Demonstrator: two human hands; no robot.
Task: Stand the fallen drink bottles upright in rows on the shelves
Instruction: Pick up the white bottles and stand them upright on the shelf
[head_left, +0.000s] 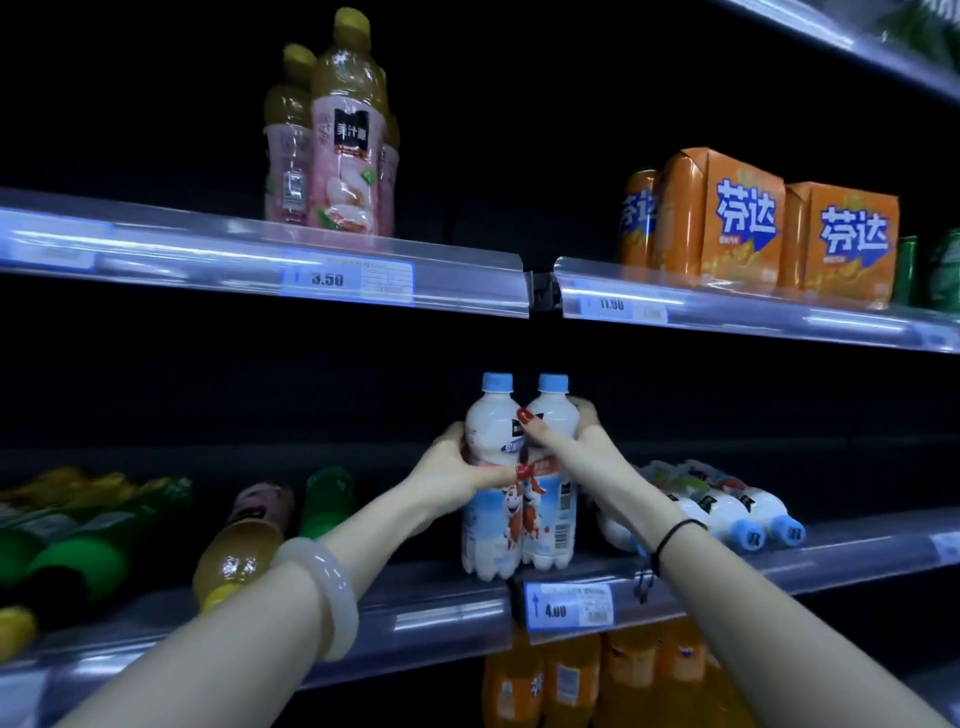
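Two white milk-drink bottles with blue caps stand upright side by side at the front of the middle shelf (441, 605). My left hand (457, 462) grips the left bottle (488, 525) around its waist. My right hand (566, 441) grips the right bottle (550, 519) near its shoulder. To the right, more white bottles with blue caps (727, 506) lie on their sides, caps toward me. On the left of the same shelf, a yellow-capped juice bottle (236, 551) and green bottles (78, 545) lie fallen.
On the upper shelf (260, 254), pink-labelled juice bottles (332, 140) stand upright, and orange soda packs (753, 223) sit at the right beside green cans (930, 270). Orange soda bottles (571, 680) fill the shelf below. Price tags line the shelf edges.
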